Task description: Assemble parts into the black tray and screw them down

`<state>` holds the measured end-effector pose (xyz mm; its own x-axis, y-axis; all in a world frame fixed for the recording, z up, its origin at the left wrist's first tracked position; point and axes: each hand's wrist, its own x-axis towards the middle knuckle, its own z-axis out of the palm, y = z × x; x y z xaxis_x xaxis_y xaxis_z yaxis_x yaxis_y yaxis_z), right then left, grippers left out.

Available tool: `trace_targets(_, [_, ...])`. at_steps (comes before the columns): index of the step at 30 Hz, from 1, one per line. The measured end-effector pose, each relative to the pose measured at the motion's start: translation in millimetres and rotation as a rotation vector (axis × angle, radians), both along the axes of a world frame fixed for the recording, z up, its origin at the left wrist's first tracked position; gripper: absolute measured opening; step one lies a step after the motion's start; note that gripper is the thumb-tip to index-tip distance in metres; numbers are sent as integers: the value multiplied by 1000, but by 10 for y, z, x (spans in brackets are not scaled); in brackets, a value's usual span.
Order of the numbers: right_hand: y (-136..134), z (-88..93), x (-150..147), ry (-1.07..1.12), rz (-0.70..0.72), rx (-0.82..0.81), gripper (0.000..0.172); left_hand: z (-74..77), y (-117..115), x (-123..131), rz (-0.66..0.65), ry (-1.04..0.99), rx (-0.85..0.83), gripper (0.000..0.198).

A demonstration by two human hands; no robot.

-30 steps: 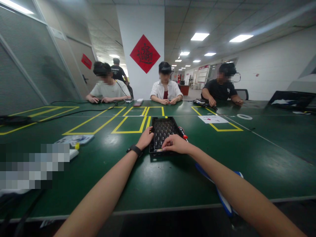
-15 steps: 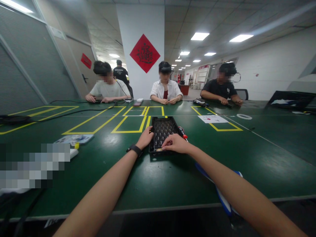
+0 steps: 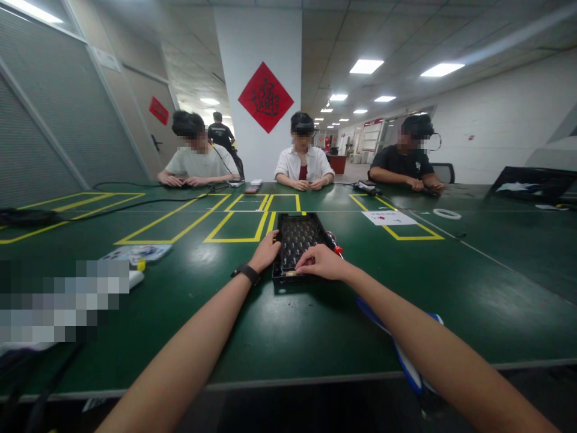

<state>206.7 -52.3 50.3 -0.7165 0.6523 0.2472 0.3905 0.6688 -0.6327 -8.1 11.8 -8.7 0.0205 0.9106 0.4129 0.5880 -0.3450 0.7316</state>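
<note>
A black open tray point(image 3: 288, 280) with rows of small shiny pegs across its floor lies on the green table in front of me. My left hand point(image 3: 265, 252) grips its left wall, the thumb along the rim and the other fingers mostly hidden. At the tray's near end, my right hand point(image 3: 323, 263) has thumb and forefinger pinched together. A small pale tan piece point(image 3: 291, 273) shows beside these fingertips; whether they hold it cannot be made out. Just past the tray's right wall sits a red-tipped object point(image 3: 338, 249), partly covered by my right hand.
Yellow tape point(image 3: 232, 240) marks rectangles on the table point(image 3: 279, 337). A blue-and-white item point(image 3: 408, 367) lies beneath my right forearm. A printed sheet point(image 3: 390, 218) and a white ring point(image 3: 447, 213) lie at right, a flat patterned case point(image 3: 155, 252) at left. Three people sit opposite.
Both hands and the tray stay almost where they were. The whole view has shifted very slightly, and my right fingertips remain at the tray's near end.
</note>
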Motion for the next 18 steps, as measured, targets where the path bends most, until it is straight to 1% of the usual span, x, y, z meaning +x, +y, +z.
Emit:
trace_targets(6, [1,-8,6,-19,-1,76,24,0,3,6,11,-10,-3,55])
trace_targets(12, [3,-7,4,-28,-1,43,23,13,-3,11,13,-31,-8,55])
trace_targets(18, [1,-3,8,-14,10,74,22,25,-19,22,-7,-19,2,54])
